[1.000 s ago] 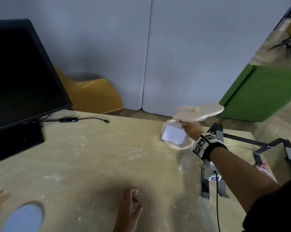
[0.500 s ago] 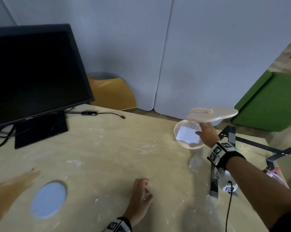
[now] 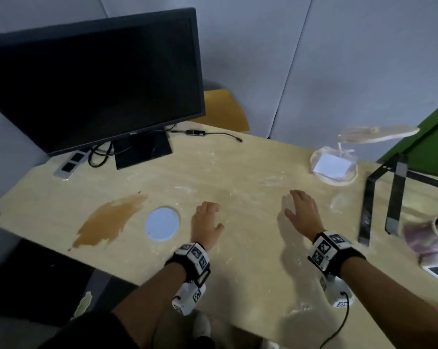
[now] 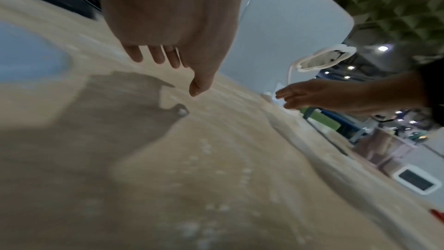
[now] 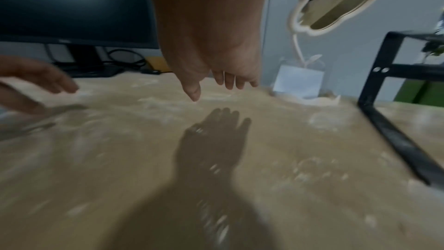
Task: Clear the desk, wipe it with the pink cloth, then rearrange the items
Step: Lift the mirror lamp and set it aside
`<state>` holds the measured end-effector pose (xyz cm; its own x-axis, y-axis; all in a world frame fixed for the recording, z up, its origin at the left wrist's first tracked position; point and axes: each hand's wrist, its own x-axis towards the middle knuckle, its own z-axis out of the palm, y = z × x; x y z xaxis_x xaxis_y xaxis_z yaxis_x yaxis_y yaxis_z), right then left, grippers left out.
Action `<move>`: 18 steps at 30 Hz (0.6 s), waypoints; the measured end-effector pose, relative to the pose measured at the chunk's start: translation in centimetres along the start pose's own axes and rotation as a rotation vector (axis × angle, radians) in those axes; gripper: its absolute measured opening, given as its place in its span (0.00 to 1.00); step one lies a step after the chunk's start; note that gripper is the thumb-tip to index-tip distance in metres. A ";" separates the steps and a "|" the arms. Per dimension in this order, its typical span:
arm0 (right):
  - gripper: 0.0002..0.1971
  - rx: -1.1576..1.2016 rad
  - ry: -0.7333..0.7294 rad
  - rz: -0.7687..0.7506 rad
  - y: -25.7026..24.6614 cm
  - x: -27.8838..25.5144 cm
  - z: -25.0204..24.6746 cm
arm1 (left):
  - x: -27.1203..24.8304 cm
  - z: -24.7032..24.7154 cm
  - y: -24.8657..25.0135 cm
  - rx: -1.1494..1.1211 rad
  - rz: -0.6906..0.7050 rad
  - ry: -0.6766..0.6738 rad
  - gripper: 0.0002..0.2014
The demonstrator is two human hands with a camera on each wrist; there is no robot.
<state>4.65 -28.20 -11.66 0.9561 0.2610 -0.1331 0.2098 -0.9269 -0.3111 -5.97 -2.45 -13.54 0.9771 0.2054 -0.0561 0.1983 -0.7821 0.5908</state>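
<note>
Hovering over the dusty tabletop, the left hand and right hand have loose, spread fingers, each grip released and holding nothing. The pink cloth lies bunched at the right edge, beside a black stand.

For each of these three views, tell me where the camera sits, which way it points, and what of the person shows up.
Head: worn on the head, looking down at the desk and monitor; shows both forearms, left hand and right hand.
Left wrist: looks along the left hand across the desk toward the mirror; the right hand shows too.
Right wrist: looks along the right hand toward the monitor; the left hand shows at the edge.
Shared: the cloud-shaped mirror and the powdery desk appear in both wrist views.
</note>
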 end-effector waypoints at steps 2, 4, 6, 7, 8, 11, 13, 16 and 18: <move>0.31 0.001 -0.042 -0.039 -2.1 -2.1 1.9 | -0.1 -2.2 -2.4 0.103 -0.080 0.021 0.25; 0.32 0.014 -0.066 -0.050 -4.0 -3.9 3.5 | 0.1 -4.0 -5.0 0.180 -0.212 -0.009 0.33; 0.33 0.028 -0.075 -0.039 -5.4 -5.2 4.9 | 0.5 -5.4 -7.5 0.248 -0.366 -0.084 0.43; 0.33 0.031 -0.079 -0.028 -5.9 -5.8 5.4 | 0.6 -6.0 -8.3 0.282 -0.421 -0.123 0.47; 0.32 0.032 -0.088 -0.018 -6.3 -6.1 5.8 | 0.7 -6.5 -9.0 0.308 -0.456 -0.155 0.49; 0.31 -0.003 -0.124 0.003 -6.9 -6.7 6.7 | 0.8 -7.2 -10.4 0.254 -0.488 -0.201 0.52; 0.32 -0.020 -0.122 0.013 -7.0 -7.0 7.0 | 0.7 -6.9 -10.7 0.218 -0.454 -0.179 0.51; 0.31 -0.034 -0.111 0.010 -7.1 -7.1 7.1 | 0.8 -7.0 -10.2 0.212 -0.472 -0.143 0.51; 0.31 -0.031 -0.113 0.006 -7.3 -7.0 7.0 | 1.1 -7.7 -10.1 0.263 -0.563 -0.195 0.55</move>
<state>-5.01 -21.42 -15.06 0.9286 0.2829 -0.2402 0.2124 -0.9359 -0.2811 -7.48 10.23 -13.40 0.7092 0.5350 -0.4591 0.6725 -0.7089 0.2127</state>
